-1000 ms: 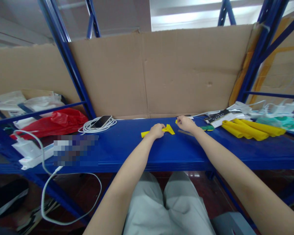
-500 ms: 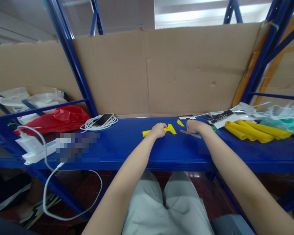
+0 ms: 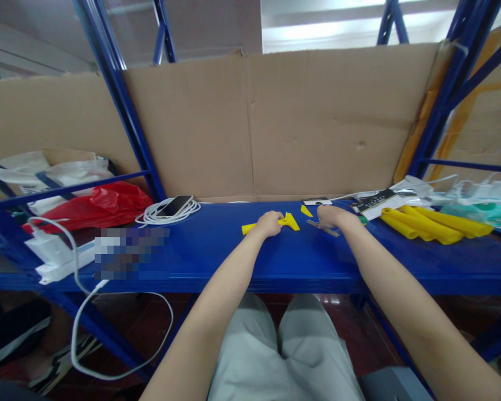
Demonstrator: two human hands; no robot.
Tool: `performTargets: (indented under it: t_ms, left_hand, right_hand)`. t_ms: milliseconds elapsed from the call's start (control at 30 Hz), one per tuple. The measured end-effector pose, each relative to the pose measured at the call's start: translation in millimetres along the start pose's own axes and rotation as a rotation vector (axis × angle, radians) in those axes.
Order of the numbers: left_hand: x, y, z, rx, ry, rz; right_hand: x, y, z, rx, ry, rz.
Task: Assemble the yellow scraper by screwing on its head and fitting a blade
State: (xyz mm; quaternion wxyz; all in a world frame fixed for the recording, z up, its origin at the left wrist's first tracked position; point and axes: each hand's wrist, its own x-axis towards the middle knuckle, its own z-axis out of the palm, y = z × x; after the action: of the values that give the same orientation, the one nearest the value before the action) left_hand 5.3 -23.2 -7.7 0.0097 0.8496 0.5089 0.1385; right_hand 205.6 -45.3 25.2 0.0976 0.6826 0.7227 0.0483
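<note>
My left hand (image 3: 269, 223) is closed round the handle of a yellow scraper (image 3: 291, 221), whose flared head points right and whose handle end sticks out on the left. To the right, my right hand (image 3: 329, 216) has its fingers bent down on a thin, greyish, see-through strip (image 3: 314, 224), low over the blue shelf. The strip looks like a blade or its sleeve; its exact kind is unclear, and my fingertips are partly hidden. Between and behind the hands lies a small yellow wedge-shaped piece (image 3: 306, 211), apart from both.
Several yellow tubular handles (image 3: 434, 223) lie at right beside black-and-white packaging (image 3: 384, 201). At left are a phone (image 3: 179, 205) on a coiled white cable (image 3: 148, 216), a red bag (image 3: 104, 203) and a power strip (image 3: 62, 268). Cardboard (image 3: 309, 122) walls the back.
The strip at my right hand has tilted slightly and now catches more light. My left hand keeps hold of the scraper in about the same place. The view has shifted a little.
</note>
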Motion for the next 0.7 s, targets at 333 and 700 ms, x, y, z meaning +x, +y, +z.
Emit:
performTargets:
  t_ms: [333,700]
  left_hand:
    - [1,-2,2,-0.042,0.029,-0.002]
    - [2,-3,3,-0.038,0.031,0.007]
  right_hand:
    - [-9,-3,-5,0.067,0.082,-0.057]
    - [-14,-1,-9,0.137,0.060,-0.054]
